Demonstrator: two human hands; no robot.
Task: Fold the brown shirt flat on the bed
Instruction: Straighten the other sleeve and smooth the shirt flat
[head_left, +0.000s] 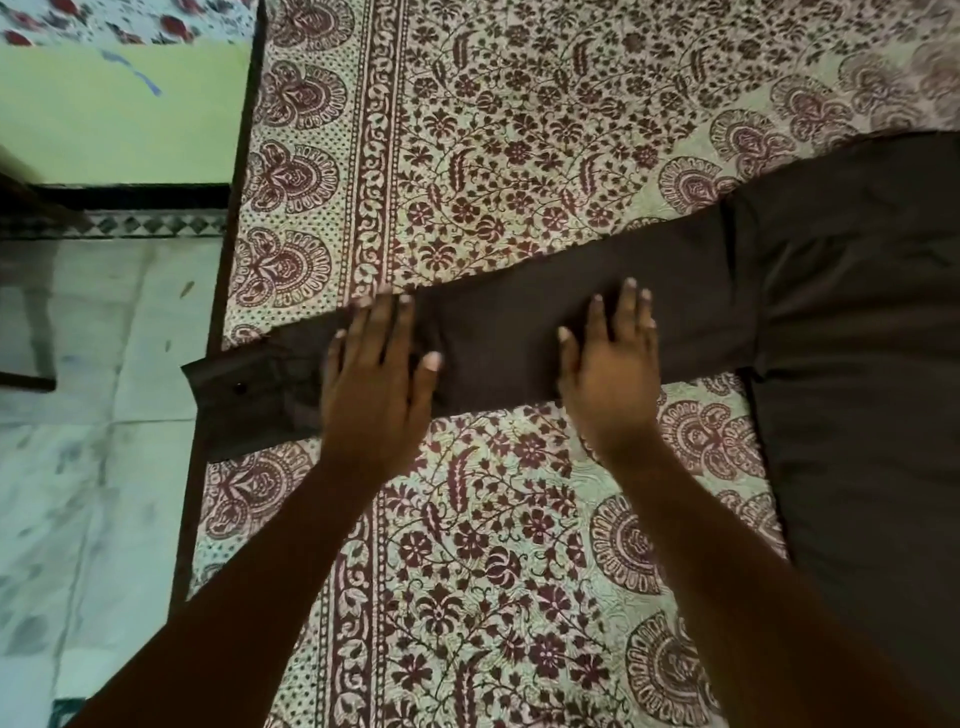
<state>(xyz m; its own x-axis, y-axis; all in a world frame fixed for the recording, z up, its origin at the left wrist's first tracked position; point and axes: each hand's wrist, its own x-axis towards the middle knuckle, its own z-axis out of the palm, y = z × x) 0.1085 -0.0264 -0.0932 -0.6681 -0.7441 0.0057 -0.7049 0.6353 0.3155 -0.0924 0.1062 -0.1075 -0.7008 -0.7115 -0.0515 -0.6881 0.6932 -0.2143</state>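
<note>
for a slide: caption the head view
Left hand and right hand press the brown shirt's sleeve flat on the bedspread.

**Open cover beyond the sleeve, arms across the near side**

The cream bedspread printed with maroon flowers (519, 130) lies flat and open beyond the dark brown shirt's long sleeve (519, 343). On the near side both forearms cross it, the left hand (374, 384) and right hand (608, 374) pressed flat on the sleeve. The shirt's body (857, 364) fills the right; the dark wooden bed edge (228, 208) bounds the left.
</note>
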